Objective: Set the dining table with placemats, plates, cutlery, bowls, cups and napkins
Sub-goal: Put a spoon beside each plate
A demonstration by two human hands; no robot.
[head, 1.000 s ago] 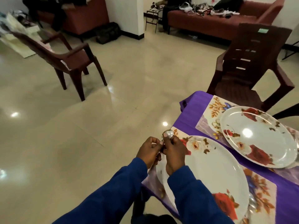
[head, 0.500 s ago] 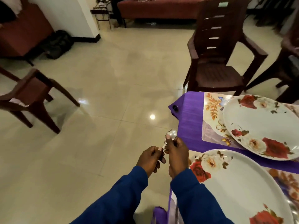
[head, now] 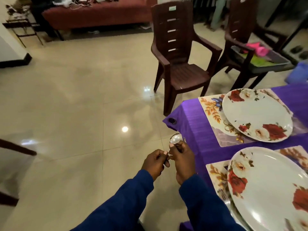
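My right hand (head: 182, 157) grips a steel spoon (head: 175, 139) with its shiny bowl pointing up, just left of the table's corner. My left hand (head: 155, 161) pinches cutlery handles close beside it; those pieces are mostly hidden by my fingers. The table wears a purple cloth (head: 193, 124). A rose-patterned white plate (head: 256, 114) lies on a floral placemat (head: 211, 107) at the far setting. A second rose plate (head: 270, 185) sits on the near placemat (head: 216, 174), and a fork (head: 223, 195) lies at its left edge.
A brown plastic chair (head: 180, 64) stands just beyond the table corner. A second chair (head: 246, 54) behind it carries a tray with pink and green items. A red sofa (head: 100, 14) lines the far wall. Glossy tiled floor (head: 75, 105) spreads to the left.
The view has swung right, so the plates and chairs shifted left and nearer in frame. Both hands stay together around the cutlery, now beside the table corner rather than over the near plate.
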